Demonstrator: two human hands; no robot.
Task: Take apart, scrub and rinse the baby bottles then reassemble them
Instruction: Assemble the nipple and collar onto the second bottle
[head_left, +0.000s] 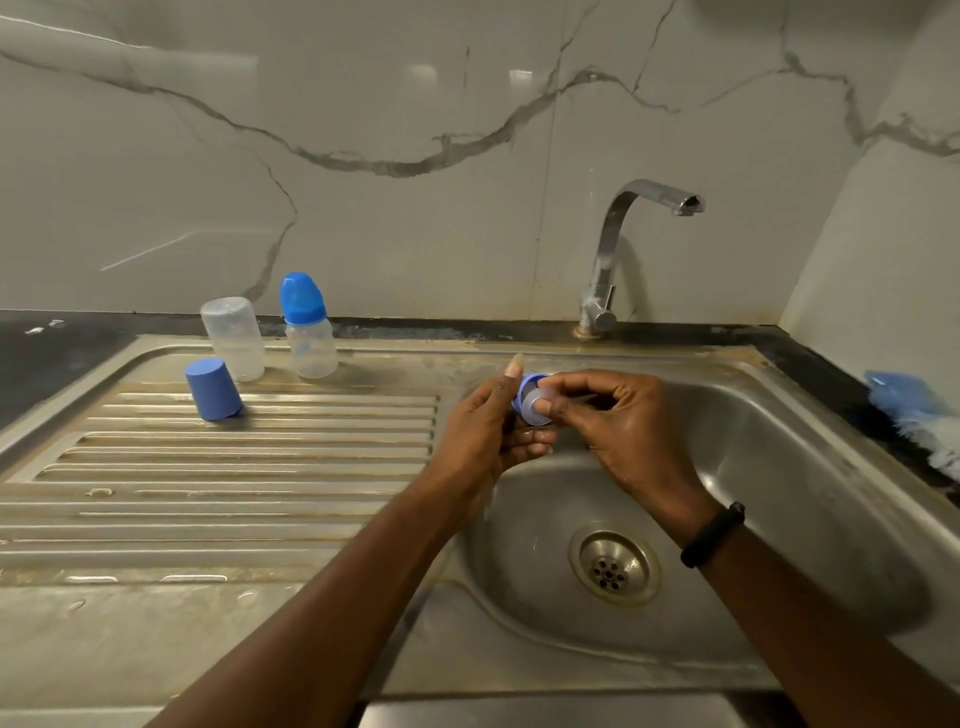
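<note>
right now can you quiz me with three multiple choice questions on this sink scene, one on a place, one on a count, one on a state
1. Where does the loose blue cap stand?
A. in the basin
B. on the ribbed drainboard
C. under the tap

2. How many clear bottle bodies stand behind it?
A. two
B. four
C. none

3. What is the tap doing?
A. running hard
B. no water shows
C. spraying sideways

Answers:
1 B, the cap sits on the ridges left of the basin.
2 A, an upturned bottle and a capped bottle.
3 B, no stream falls from the spout while both hands hold the blue ring and teat.
</note>
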